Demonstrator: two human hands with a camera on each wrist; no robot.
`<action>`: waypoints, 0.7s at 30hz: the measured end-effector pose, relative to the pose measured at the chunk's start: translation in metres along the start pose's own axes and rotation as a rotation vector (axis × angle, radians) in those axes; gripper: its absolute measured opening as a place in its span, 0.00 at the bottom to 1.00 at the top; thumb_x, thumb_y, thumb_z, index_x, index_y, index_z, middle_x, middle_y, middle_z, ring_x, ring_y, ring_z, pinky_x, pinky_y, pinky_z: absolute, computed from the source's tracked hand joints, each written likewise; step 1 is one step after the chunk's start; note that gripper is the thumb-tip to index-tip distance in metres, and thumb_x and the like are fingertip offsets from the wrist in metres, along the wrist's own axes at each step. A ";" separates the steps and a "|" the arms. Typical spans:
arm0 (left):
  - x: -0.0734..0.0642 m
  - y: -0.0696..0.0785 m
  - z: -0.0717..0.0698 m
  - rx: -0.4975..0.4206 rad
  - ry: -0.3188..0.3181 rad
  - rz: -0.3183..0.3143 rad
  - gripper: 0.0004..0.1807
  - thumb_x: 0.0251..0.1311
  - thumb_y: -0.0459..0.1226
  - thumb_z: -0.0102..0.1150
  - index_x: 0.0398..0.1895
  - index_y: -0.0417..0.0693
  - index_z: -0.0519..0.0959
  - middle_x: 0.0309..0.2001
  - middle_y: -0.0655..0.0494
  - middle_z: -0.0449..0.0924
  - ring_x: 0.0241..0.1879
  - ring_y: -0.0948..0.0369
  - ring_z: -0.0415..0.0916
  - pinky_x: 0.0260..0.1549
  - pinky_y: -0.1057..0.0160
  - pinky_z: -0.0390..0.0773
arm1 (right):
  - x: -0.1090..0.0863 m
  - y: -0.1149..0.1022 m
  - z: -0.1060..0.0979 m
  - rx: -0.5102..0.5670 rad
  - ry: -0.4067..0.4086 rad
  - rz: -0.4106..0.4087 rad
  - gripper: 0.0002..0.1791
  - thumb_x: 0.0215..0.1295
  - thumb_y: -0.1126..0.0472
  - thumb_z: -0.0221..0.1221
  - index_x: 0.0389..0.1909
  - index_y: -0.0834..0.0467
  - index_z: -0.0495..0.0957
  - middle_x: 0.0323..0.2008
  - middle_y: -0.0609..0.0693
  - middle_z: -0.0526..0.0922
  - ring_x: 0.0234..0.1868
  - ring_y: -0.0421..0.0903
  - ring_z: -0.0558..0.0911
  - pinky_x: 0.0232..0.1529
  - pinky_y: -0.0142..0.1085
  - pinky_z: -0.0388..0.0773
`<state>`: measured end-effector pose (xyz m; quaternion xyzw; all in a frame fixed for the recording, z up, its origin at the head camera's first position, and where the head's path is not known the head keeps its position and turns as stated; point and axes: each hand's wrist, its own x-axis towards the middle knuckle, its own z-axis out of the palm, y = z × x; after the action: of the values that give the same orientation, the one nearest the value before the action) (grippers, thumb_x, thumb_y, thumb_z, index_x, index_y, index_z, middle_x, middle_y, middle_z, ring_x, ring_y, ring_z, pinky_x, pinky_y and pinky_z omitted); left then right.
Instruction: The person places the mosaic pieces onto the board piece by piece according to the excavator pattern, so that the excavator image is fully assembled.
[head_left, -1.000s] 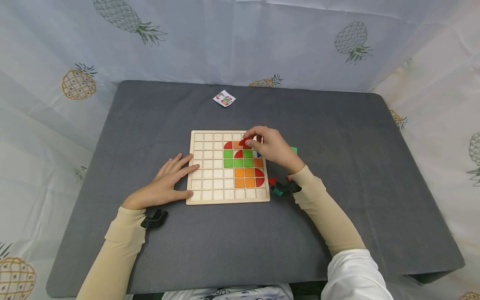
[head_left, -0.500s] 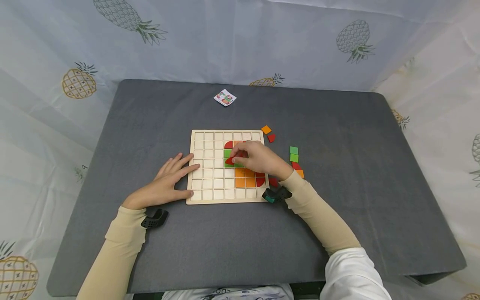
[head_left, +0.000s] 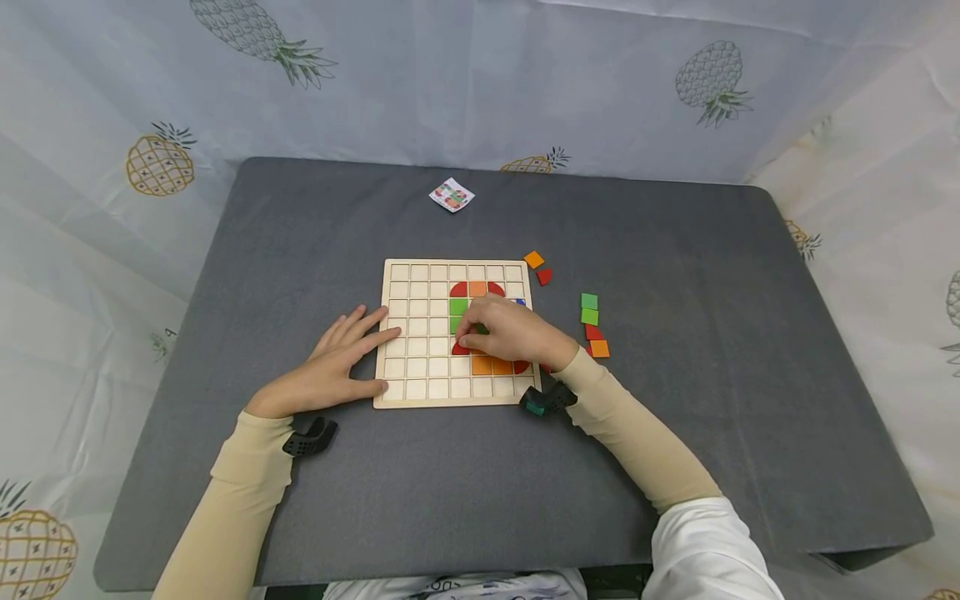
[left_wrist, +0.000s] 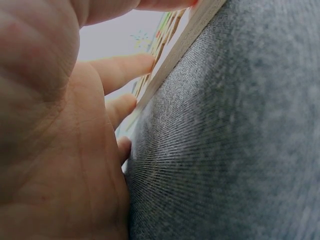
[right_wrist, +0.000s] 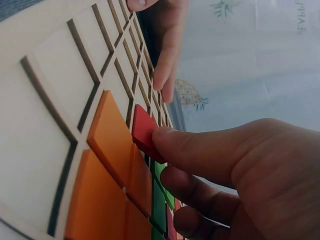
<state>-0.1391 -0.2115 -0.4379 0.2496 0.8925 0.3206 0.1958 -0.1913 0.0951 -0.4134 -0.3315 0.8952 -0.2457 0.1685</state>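
Observation:
A light wooden grid board (head_left: 450, 403) lies on the dark table, its right half partly filled with coloured tiles. My left hand (head_left: 326, 367) is spread along the board's left edge, thumb and fingertips at the rim. With thumb and fingers, my right hand (head_left: 513, 329) pinches a red tile (right_wrist: 144, 131) with a rounded side. That tile is tilted over a cell to the left of the orange tiles (right_wrist: 107, 142), just below the green tiles (head_left: 458, 307). Part of the tile pattern is hidden under the right hand.
Beyond the board lies a small pattern card (head_left: 452, 196). A loose orange tile (head_left: 533, 260) and a red tile (head_left: 544, 277) sit by its upper right corner. Further right are loose green tiles (head_left: 589, 309) and another orange tile (head_left: 599, 348). A pineapple-print curtain (head_left: 600, 92) hangs behind the table.
My right hand has carried the red tile from the board's upper right down and left to the cell beside the orange tiles. My left hand has stayed in place.

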 end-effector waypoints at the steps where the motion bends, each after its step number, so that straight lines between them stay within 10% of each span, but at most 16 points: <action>1: 0.000 0.000 0.000 -0.001 -0.001 -0.001 0.43 0.63 0.45 0.66 0.80 0.55 0.58 0.83 0.50 0.40 0.83 0.45 0.26 0.77 0.37 0.30 | 0.000 0.000 0.000 -0.009 0.004 -0.003 0.04 0.69 0.57 0.64 0.38 0.50 0.87 0.40 0.44 0.84 0.44 0.43 0.77 0.52 0.38 0.77; 21: 0.001 0.000 -0.001 -0.003 -0.003 0.006 0.43 0.63 0.46 0.65 0.80 0.55 0.59 0.83 0.49 0.40 0.83 0.45 0.27 0.77 0.37 0.30 | -0.005 -0.011 0.000 -0.136 0.029 0.008 0.07 0.72 0.58 0.61 0.43 0.52 0.86 0.42 0.46 0.85 0.44 0.44 0.76 0.45 0.36 0.78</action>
<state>-0.1398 -0.2114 -0.4376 0.2525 0.8910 0.3220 0.1966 -0.1825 0.0912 -0.4065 -0.3349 0.9135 -0.1883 0.1339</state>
